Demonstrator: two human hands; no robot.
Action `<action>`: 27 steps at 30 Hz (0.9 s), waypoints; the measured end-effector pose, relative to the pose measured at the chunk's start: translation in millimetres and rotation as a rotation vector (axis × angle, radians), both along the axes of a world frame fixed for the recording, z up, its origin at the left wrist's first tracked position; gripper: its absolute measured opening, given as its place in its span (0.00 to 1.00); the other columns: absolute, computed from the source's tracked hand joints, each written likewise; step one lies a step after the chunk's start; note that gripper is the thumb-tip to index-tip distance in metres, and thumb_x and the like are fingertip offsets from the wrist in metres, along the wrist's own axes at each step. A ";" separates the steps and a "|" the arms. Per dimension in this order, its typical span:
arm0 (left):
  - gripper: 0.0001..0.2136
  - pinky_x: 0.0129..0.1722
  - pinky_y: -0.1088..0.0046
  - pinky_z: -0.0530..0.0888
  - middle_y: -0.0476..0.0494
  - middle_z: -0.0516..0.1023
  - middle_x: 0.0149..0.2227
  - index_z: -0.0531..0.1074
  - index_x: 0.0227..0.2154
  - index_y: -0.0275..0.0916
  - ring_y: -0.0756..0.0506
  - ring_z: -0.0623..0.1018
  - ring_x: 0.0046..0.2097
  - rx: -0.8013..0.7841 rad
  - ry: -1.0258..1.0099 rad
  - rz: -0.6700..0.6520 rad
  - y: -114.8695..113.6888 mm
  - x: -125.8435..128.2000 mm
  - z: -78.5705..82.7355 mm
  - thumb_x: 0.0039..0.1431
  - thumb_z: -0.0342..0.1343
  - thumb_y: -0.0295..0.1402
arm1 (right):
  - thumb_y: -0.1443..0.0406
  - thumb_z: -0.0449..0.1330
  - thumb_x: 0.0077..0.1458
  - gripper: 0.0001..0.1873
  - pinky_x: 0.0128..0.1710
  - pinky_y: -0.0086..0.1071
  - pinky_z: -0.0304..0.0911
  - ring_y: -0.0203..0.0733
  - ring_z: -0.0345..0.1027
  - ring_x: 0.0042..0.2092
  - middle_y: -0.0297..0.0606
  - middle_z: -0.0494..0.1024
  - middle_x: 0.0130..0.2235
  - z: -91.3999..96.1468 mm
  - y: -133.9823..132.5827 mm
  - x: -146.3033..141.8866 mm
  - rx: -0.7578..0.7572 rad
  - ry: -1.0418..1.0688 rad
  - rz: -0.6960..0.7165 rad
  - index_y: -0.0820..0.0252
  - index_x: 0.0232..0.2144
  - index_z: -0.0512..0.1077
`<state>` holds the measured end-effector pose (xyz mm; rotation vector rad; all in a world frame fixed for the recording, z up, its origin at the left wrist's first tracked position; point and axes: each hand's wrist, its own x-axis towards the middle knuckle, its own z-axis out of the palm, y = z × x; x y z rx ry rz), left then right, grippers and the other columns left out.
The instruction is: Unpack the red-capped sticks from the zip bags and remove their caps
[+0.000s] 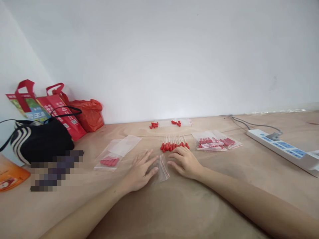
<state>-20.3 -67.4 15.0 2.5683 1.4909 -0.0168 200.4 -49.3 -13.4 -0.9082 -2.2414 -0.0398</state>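
Note:
My left hand (144, 171) lies over a clear zip bag (163, 168) on the table, its fingers spread. The zip end of that bag shows between my two hands; the rest is partly hidden under my left hand. My right hand (184, 162) is just right of the bag, fingers slightly bent and apart, with its fingertips at the near edge of a row of red-tipped white sticks (174, 145). I cannot tell whether those fingertips touch the sticks. To the left are clear zip bags (127, 145), one with red pieces (109, 161) inside.
Filled zip bags (211, 142) lie to the right, near a white power strip (281, 146) with a grey cable. Small red pieces (154, 125) and a clear bag (166, 122) are by the wall. Shopping bags (62, 109) and a black bag (45, 141) stand at the left.

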 end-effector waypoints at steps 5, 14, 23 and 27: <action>0.26 0.57 0.51 0.40 0.47 0.39 0.62 0.42 0.58 0.50 0.41 0.41 0.62 -0.018 -0.007 -0.212 5.3 8.6 -11.3 0.59 0.33 0.49 | 0.57 0.52 0.54 0.16 0.38 0.35 0.56 0.39 0.60 0.38 0.42 0.69 0.39 -5.9 -18.8 11.0 -0.009 -0.016 0.140 0.59 0.41 0.67; 0.19 0.38 0.70 0.67 0.43 0.73 0.38 0.66 0.40 0.37 0.44 0.72 0.39 0.060 -0.299 0.270 17.2 -8.5 -8.7 0.48 0.51 0.45 | 0.57 0.52 0.53 0.13 0.39 0.34 0.56 0.38 0.59 0.38 0.40 0.68 0.39 -6.6 -19.2 6.6 -0.084 -0.076 0.212 0.58 0.37 0.68; 0.12 0.25 0.79 0.61 0.53 0.65 0.20 0.65 0.24 0.34 0.50 0.67 0.26 0.162 -0.380 0.581 56.4 -74.8 32.5 0.47 0.50 0.41 | 0.58 0.52 0.54 0.12 0.41 0.34 0.56 0.38 0.59 0.38 0.41 0.67 0.39 -7.5 -18.1 7.0 -0.095 -0.095 0.199 0.59 0.34 0.69; 0.18 0.27 0.77 0.63 0.49 0.66 0.24 0.64 0.25 0.32 0.47 0.69 0.30 0.232 -0.296 0.741 75.1 -114.8 48.3 0.50 0.47 0.45 | 0.59 0.52 0.53 0.12 0.41 0.34 0.56 0.38 0.59 0.39 0.41 0.67 0.39 -7.2 -18.2 6.9 -0.099 -0.091 0.196 0.59 0.34 0.70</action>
